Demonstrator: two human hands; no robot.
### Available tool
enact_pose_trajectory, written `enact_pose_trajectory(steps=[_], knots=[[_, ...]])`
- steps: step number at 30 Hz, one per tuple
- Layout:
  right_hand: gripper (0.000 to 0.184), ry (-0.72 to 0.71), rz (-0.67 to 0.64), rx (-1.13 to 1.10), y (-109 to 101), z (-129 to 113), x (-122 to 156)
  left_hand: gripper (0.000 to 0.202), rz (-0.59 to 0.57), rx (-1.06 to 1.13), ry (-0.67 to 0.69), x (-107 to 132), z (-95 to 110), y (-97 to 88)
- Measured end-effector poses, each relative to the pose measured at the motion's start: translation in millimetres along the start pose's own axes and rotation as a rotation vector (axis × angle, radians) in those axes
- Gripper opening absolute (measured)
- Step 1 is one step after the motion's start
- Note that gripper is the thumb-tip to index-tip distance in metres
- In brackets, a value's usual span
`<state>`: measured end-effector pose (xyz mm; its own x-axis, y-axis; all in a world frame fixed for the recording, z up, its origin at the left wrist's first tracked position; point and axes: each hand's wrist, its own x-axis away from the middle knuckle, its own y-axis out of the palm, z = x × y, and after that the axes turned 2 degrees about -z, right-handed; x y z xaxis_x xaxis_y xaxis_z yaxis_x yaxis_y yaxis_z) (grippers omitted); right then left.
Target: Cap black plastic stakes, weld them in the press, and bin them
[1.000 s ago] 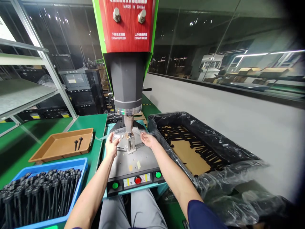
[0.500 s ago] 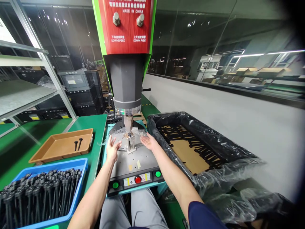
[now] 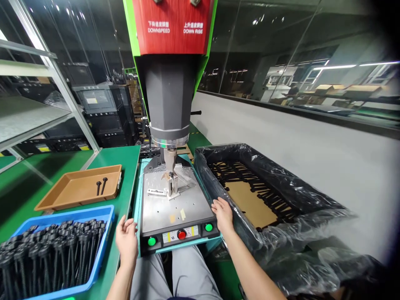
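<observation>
My left hand (image 3: 127,239) is at the left front corner of the press base, nearest the left green button (image 3: 151,241). Its fingers are loosely bent and apart, with nothing in them. Beside the base's right edge is my right hand (image 3: 223,214), close to the right green button (image 3: 208,227); it is empty too, fingers slightly curled. Between the two buttons sits a red button (image 3: 181,235). A metal fixture (image 3: 172,187) stands on the steel plate (image 3: 162,214), with a small black part (image 3: 171,175) at its top, directly under the press horn (image 3: 170,159).
The red and green press head (image 3: 171,37) rises above the plate. To the left are a blue bin (image 3: 103,241) of black ribbed parts and a brown tray (image 3: 67,189) with two black pieces. On the right stands a plastic-lined box (image 3: 212,177) with cardboard and black parts.
Both hands have moved away from the fixture, back toward me and outward to the two sides of the base. The view has tilted down slightly.
</observation>
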<state>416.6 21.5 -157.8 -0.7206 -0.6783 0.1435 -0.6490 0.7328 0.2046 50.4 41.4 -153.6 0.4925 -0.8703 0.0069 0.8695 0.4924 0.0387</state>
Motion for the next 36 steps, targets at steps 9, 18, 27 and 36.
enact_pose_trajectory(steps=[9, 18, 27, 36], knots=[[0.068, -0.442, -0.24, 0.855, -62.2, 78.6, 37.7, 0.08, -0.328, -0.654, 0.23, 34.6, -44.2, -28.1], [0.065, -0.388, -0.305, 0.842, -71.2, 80.9, 34.3, 0.073, -0.39, -0.648, 0.132, 30.2, -58.4, -21.5], [0.064, -0.363, -0.255, 0.817, -66.7, 81.1, 36.9, 0.069, -0.365, -0.65, 0.129, 33.3, -58.5, -19.9], [0.065, -0.35, -0.256, 0.82, -66.1, 80.4, 38.7, 0.07, -0.367, -0.681, 0.161, 32.6, -62.6, -21.4]])
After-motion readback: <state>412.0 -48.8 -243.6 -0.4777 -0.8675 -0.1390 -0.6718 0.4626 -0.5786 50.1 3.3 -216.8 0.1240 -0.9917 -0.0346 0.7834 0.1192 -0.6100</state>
